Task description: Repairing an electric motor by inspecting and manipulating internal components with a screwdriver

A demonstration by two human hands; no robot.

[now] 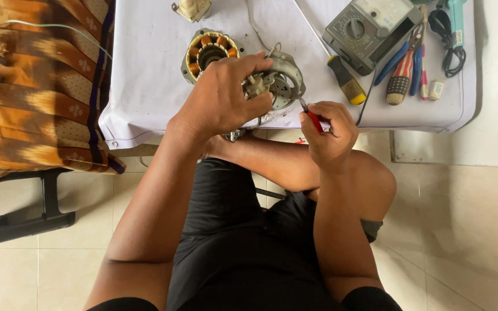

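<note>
My left hand [226, 95] grips a round grey metal motor housing [286, 78] with a beige plastic part at its centre, holding it above the near edge of the white cloth [151, 75]. My right hand [329, 129] is closed on a small red-handled tool [312, 118] whose metal tip points up at the housing's lower right rim. Just behind my left hand lies a motor stator [206, 52] with copper windings.
On the cloth to the right lie a yellow-handled screwdriver [346, 80], a grey multimeter [370, 29], blue-handled pliers [402, 57], a striped screwdriver [400, 78] and a teal tool with black cord [453, 34]. A patterned brown fabric [36, 86] covers a dark bench at left. Tiled floor below.
</note>
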